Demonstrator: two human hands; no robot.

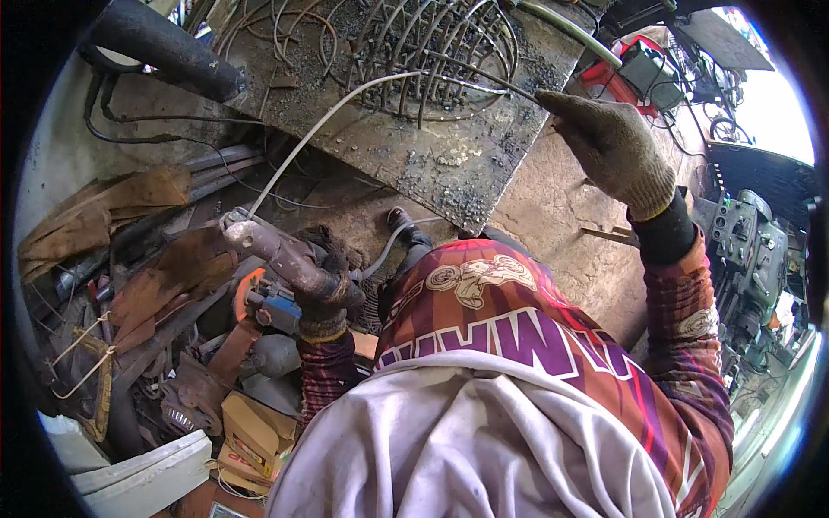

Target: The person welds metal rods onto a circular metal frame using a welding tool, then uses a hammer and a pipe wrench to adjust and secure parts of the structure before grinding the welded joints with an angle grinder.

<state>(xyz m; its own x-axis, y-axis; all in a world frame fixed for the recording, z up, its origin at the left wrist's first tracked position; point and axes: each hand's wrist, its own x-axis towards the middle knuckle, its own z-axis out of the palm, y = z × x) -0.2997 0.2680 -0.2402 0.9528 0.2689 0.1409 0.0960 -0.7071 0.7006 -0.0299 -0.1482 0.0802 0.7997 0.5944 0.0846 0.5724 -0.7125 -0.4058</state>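
Observation:
My left hand [321,312], in a dark work glove, is closed round a worn welding electrode holder [281,257]. A long pale welding rod [324,129] sticks out of its jaw and arcs up to the metalwork on the table. A grey cable [389,250] runs from beside that hand. On the steel table [414,173] lies a cage-like piece of bent metal rods [432,52]. My right hand [613,147], in a tan knit glove, is closed at the end of a thin metal rod [484,73] that reaches into this piece. Its fingertips are partly hidden.
Dark grit covers the table top. A thick dark pipe [164,47] stands at upper left. Scrap metal, a blue and orange tool [275,304] and a cardboard box [255,440] crowd the left. A grey machine [749,242] stands right, a red box [635,69] upper right.

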